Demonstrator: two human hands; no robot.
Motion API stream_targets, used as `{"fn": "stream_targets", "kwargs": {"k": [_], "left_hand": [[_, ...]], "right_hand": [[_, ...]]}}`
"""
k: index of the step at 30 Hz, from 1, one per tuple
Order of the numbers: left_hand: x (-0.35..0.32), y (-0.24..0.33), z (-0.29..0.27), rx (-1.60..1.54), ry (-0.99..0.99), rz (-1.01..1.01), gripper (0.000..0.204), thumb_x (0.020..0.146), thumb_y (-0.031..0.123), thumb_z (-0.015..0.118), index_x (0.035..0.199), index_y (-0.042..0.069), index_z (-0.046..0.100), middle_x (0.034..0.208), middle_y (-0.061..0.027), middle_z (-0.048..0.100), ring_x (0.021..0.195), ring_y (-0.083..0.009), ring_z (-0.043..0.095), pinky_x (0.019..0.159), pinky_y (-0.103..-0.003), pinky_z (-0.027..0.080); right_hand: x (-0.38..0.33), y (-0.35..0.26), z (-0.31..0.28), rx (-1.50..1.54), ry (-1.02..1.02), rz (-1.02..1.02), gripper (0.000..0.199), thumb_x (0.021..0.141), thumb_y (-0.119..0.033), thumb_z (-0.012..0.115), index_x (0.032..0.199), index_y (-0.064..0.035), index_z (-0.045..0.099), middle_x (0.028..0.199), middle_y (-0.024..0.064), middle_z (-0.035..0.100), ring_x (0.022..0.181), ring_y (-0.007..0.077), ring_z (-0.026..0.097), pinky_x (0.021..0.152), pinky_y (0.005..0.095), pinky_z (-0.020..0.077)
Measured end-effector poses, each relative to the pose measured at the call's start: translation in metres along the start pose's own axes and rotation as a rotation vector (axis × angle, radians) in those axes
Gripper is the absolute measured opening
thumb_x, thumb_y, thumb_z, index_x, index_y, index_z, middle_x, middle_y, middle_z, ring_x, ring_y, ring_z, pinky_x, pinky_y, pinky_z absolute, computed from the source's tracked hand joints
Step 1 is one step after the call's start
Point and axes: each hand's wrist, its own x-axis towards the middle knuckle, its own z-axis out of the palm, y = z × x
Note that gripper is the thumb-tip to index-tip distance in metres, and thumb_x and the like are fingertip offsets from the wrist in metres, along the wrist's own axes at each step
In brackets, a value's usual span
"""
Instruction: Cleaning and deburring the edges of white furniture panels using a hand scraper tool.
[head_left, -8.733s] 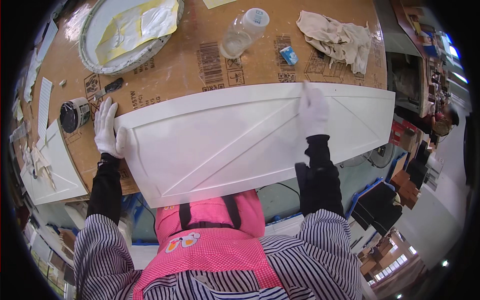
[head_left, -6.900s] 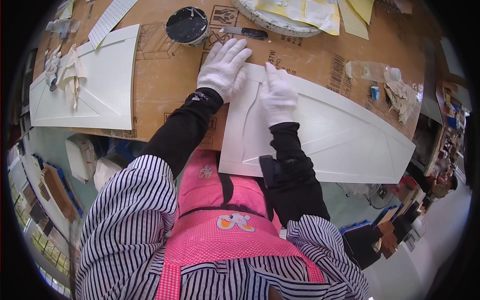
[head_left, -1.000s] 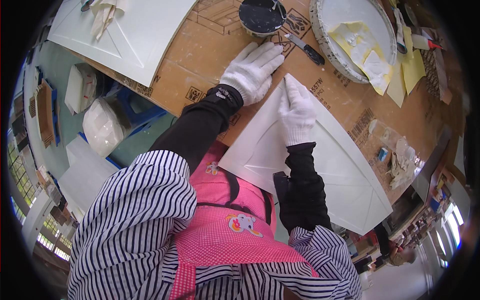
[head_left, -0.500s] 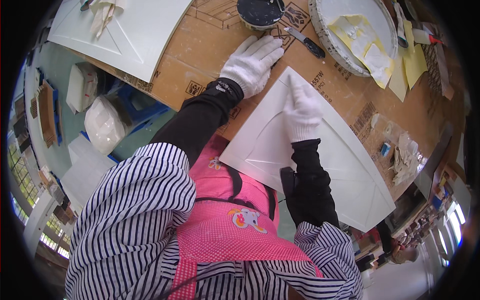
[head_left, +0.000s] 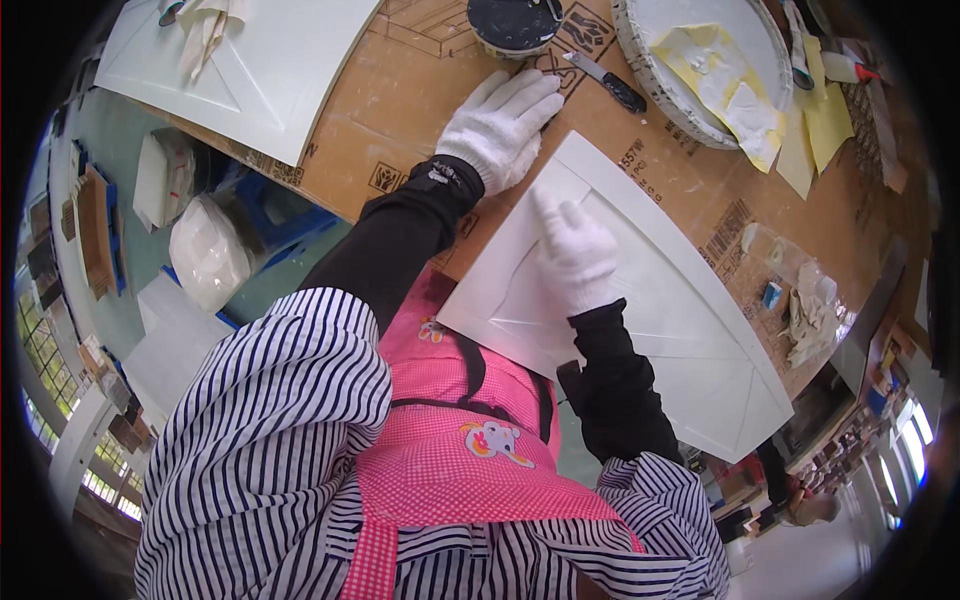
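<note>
Left hand (head_left: 503, 128) lies flat, fingers straight, beside the white panel (head_left: 690, 325); right hand (head_left: 576, 252) points over it, grip hidden.

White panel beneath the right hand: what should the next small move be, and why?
Probably a short stroke of the right hand along the end strip of the white panel, since its index finger extends over that strip. The left hand lies on the cardboard beside that end, leaving the strip mostly unobstructed.

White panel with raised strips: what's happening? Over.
White-gloved left hand flat on brown cardboard; white-gloved right hand over the white panel; black-handled knife lies beyond panel's far corner.
</note>
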Motion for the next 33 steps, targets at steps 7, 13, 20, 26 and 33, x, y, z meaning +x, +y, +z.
{"fn": "stream_targets", "kwargs": {"k": [7,13,20,26,33], "left_hand": [[0.004,0.002,0.0,-0.004,-0.006,-0.002,0.049,0.087,0.016,0.064,0.135,0.011,0.057,0.147,-0.0081,0.053,0.138,-0.0289,0.047,0.117,-0.046,0.035],[0.001,0.002,-0.002,-0.011,-0.049,-0.002,0.058,0.089,0.036,0.065,0.139,0.01,0.054,0.151,-0.0097,0.049,0.141,-0.0301,0.043,0.119,-0.047,0.032],[0.001,0.001,-0.006,-0.009,-0.084,-0.018,0.07,0.085,0.048,0.069,0.142,0.01,0.051,0.153,-0.0103,0.046,0.143,-0.0303,0.04,0.12,-0.047,0.03],[0.001,0.0,-0.006,-0.013,-0.091,-0.018,0.07,0.085,0.048,0.069,0.142,0.011,0.051,0.153,-0.0094,0.046,0.144,-0.0296,0.04,0.121,-0.047,0.029],[0.001,0.001,-0.005,-0.011,-0.089,-0.02,0.07,0.084,0.048,0.07,0.142,0.011,0.052,0.153,-0.0094,0.046,0.143,-0.0298,0.041,0.12,-0.047,0.03]], "right_hand": [[-0.007,0.003,0.0,-0.036,-0.05,-0.096,0.053,0.077,-0.003,0.065,0.128,-0.0188,0.068,0.096,0.0112,0.067,0.07,0.0288,0.066,0.065,0.039,0.0553],[0.004,0.02,-0.003,-0.019,0.219,0.146,0.054,0.08,-0.005,0.063,0.132,-0.0206,0.065,0.086,0.0073,0.063,0.069,0.0267,0.064,0.057,0.0405,0.0514],[-0.006,0.027,-0.015,0.09,0.134,0.136,0.053,0.077,0.0,0.062,0.128,-0.0149,0.067,0.081,0.0093,0.061,0.064,0.0285,0.062,0.058,0.0404,0.052],[-0.019,0.023,-0.013,0.042,0.045,-0.087,0.057,0.076,0.002,0.061,0.13,-0.0155,0.066,0.082,0.0099,0.062,0.064,0.03,0.062,0.06,0.0405,0.0525],[-0.01,0.034,-0.014,0.014,0.092,-0.02,0.055,0.076,0.0,0.062,0.129,-0.0159,0.067,0.082,0.0086,0.062,0.065,0.0288,0.062,0.061,0.039,0.0535]]}}
